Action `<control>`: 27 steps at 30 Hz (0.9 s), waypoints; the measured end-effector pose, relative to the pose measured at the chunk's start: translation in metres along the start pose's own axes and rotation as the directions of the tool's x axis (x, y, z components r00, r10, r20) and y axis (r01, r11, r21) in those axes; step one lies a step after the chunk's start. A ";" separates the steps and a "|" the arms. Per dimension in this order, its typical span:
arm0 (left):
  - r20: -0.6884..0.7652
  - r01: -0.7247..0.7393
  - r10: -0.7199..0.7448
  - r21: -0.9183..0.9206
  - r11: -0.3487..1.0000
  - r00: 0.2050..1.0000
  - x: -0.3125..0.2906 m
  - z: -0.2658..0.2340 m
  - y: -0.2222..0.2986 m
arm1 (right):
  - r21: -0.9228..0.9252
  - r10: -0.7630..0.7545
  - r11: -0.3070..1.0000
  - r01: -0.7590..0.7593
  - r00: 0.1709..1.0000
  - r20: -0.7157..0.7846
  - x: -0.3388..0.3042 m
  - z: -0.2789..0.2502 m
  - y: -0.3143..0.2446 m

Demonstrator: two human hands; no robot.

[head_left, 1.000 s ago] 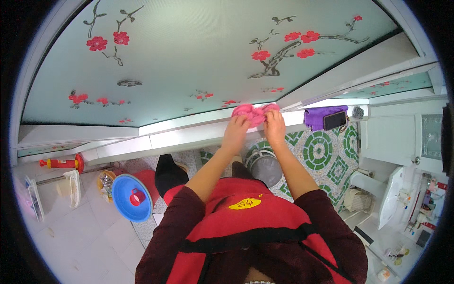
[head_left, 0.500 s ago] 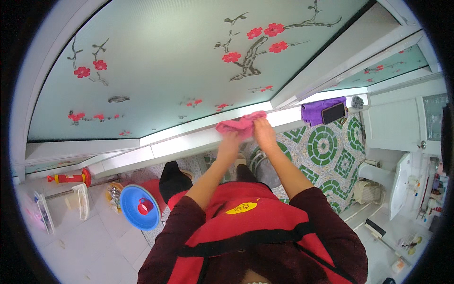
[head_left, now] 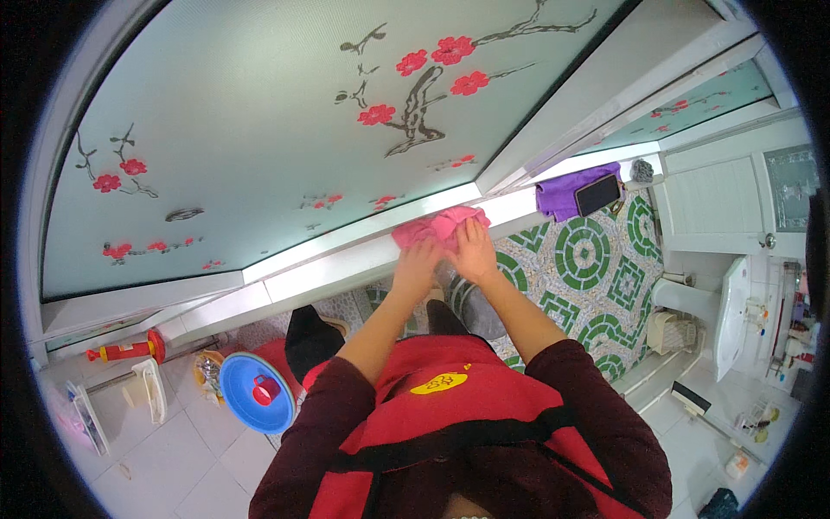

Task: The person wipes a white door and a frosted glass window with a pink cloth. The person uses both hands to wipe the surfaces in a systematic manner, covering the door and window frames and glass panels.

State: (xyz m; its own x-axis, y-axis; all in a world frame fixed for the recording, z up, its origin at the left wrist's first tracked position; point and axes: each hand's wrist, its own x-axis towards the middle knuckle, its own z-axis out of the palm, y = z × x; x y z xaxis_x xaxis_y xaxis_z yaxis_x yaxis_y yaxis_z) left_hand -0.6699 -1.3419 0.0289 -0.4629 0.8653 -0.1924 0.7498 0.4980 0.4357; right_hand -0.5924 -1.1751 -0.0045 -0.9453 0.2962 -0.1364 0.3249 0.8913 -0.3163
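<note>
A crumpled pink cloth (head_left: 441, 227) lies bunched on the white ledge (head_left: 346, 264) under the frosted window pane. My left hand (head_left: 418, 261) holds the cloth's near left side, its fingers a little blurred. Close beside it, my right hand (head_left: 473, 253) grips the right part of the cloth, fingers bent over the folds. Some of my fingertips are hidden in the fabric. Above the cloth rises the large frosted pane (head_left: 259, 130), decorated with red blossoms and dark branches.
A purple cloth (head_left: 558, 197) with a dark phone (head_left: 598, 196) on it lies farther right along the ledge. At the lower left stands a blue basin (head_left: 246, 406) holding a red cup (head_left: 265, 389). A white sink (head_left: 733, 320) is at the right.
The pink cloth is gathered into a thicker bunch. My two hands have come closer together on it, the right one lower and to the left. The view has shifted slightly.
</note>
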 end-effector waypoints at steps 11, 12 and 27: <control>-0.096 -0.107 0.110 0.039 0.994 0.989 0.056 0.045 0.023 | -0.215 0.350 0.904 -0.369 0.929 -0.122 0.018 -0.009 0.087; -0.077 -0.095 0.097 0.028 0.995 0.992 0.055 0.041 0.023 | -0.221 0.389 0.887 -0.405 0.914 -0.116 0.021 -0.002 0.074; -0.180 0.259 -0.325 -0.316 0.913 0.928 0.006 0.007 -0.039 | 0.460 0.173 0.876 -0.148 0.985 -0.014 0.023 -0.018 -0.026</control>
State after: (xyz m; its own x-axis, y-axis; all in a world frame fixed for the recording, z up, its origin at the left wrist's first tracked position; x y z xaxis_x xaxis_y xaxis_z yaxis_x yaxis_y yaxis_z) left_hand -0.6984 -1.3561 0.0047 -0.7585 0.6311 -0.1624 0.4155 0.6603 0.6256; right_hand -0.6228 -1.1858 0.0171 -0.8750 0.4509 -0.1760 0.4367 0.5787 -0.6887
